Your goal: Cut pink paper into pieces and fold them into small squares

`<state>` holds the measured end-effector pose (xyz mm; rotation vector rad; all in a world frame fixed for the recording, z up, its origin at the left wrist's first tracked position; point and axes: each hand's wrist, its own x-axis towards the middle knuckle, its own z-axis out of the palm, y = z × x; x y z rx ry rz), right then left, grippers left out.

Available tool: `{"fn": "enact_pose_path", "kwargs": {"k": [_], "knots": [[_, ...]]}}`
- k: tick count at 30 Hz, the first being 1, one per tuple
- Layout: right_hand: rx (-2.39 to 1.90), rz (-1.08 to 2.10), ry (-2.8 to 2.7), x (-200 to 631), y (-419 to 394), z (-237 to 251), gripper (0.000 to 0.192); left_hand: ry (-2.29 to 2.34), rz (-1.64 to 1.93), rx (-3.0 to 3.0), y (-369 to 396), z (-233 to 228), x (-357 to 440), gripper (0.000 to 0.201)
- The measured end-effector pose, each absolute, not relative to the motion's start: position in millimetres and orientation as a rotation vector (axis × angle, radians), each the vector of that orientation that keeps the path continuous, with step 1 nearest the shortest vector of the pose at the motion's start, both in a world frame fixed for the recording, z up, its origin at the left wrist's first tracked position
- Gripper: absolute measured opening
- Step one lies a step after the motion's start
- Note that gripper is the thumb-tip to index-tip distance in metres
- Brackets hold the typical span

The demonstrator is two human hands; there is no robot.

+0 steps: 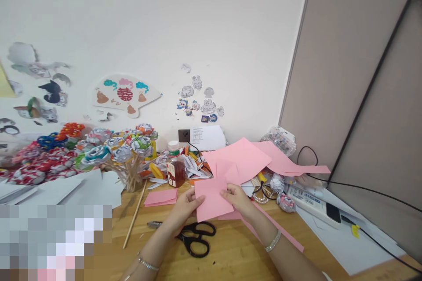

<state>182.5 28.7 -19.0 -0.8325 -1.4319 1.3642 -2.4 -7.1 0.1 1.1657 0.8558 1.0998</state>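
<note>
A square of pink paper (213,204) is held up over the wooden table, gripped at both sides. My left hand (186,207) pinches its left edge, thumb on top. On the right edge, my right hand (236,197) pinches it the same way. Black-handled scissors (197,239) lie below the paper, partly hidden by my left forearm. To the left rests a small stack of pink paper pieces (161,197). Behind my hands are large pink sheets (244,160), and a pink strip (283,232) runs under my right forearm.
A bottle of dark liquid (175,167) stands behind the stack. Paper flowers on sticks (128,149) crowd the left back. A wooden stick (135,215) lies at left. White sheets (349,246) and a power strip (313,206) with cables are at right. A wall (231,17) closes the back.
</note>
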Motion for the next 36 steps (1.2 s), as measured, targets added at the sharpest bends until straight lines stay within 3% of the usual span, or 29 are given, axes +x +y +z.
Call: {"fn": "enact_pose_path", "kwargs": {"k": [8,12,19,24,36], "knots": [[-0.693,1.525,-1.447,184,17,-9,0.030,0.822,1.192,1.159,-5,0,-3,0.030],[-0.737,1.418,-1.448,185,21,-10,0.020,0.874,1.111,1.032,-2,-2,-7,0.025],[-0.810,1.385,-1.571,185,21,-14,0.019,0.684,0.781,0.941,-4,0,-16,0.046],[-0.833,1.446,-1.704,181,19,-18,0.025,0.701,0.576,1.109,-22,0,-6,0.033],[-0.823,1.381,-1.678,183,14,-4,0.022,0.711,0.634,1.158,-23,1,2,0.027]]}}
